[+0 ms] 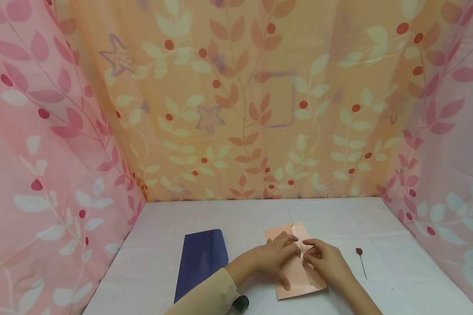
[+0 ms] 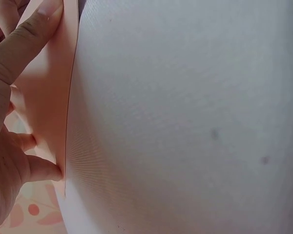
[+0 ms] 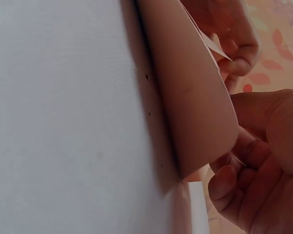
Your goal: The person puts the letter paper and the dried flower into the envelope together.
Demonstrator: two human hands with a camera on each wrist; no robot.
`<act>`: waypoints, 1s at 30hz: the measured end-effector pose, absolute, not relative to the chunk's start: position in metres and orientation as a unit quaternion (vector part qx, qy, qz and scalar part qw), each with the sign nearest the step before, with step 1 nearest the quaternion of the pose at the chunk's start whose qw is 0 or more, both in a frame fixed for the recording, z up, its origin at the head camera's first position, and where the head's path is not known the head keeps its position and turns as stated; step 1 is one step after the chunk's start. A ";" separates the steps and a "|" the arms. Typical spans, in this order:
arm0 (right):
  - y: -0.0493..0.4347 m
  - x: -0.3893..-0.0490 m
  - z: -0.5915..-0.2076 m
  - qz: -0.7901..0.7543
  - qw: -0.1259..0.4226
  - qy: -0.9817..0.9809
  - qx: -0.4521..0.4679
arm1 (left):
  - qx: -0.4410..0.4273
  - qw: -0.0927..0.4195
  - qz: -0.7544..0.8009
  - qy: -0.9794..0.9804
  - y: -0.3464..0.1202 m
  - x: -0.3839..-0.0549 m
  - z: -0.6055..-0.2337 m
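Note:
A peach paper envelope lies flap side up on the white table, between both hands. My left hand rests across it with fingers spread, holding it down; in the left wrist view its thumb presses near the long edge. At the flap side, my right hand has curled fingers and pinches the flap's edge. Seen from the right wrist, the raised flap meets the thumb and fingertips. A thin pale pointed edge of paper shows close to the left hand's fingers.
A dark blue envelope lies left of the left forearm, partly covered by the sleeve. Right of the right hand lies a small red rose on a thin stem. Leaf-patterned curtains enclose the table's back and sides.

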State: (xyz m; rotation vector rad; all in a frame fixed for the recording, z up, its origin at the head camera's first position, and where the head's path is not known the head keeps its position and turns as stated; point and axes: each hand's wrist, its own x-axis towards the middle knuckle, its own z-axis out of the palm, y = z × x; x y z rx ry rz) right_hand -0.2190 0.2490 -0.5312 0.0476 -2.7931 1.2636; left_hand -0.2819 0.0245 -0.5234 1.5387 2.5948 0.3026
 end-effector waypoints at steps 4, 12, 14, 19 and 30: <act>0.254 -0.219 -0.529 0.393 0.049 -0.918 0.006 | 0.504 0.051 0.094 0.857 0.025 -0.282 -0.524; 0.265 -0.216 -0.520 0.344 0.118 -0.931 0.022 | 0.514 0.049 0.101 0.851 0.025 -0.282 -0.525; 0.269 -0.215 -0.518 0.335 0.139 -0.932 0.025 | 0.515 0.048 0.102 0.850 0.025 -0.282 -0.525; 0.279 -0.216 -0.516 0.321 0.186 -0.928 0.031 | 0.511 0.052 0.100 0.852 0.024 -0.282 -0.524; 0.294 -0.216 -0.515 0.302 0.219 -0.928 0.023 | 0.497 0.088 0.117 0.855 0.023 -0.281 -0.521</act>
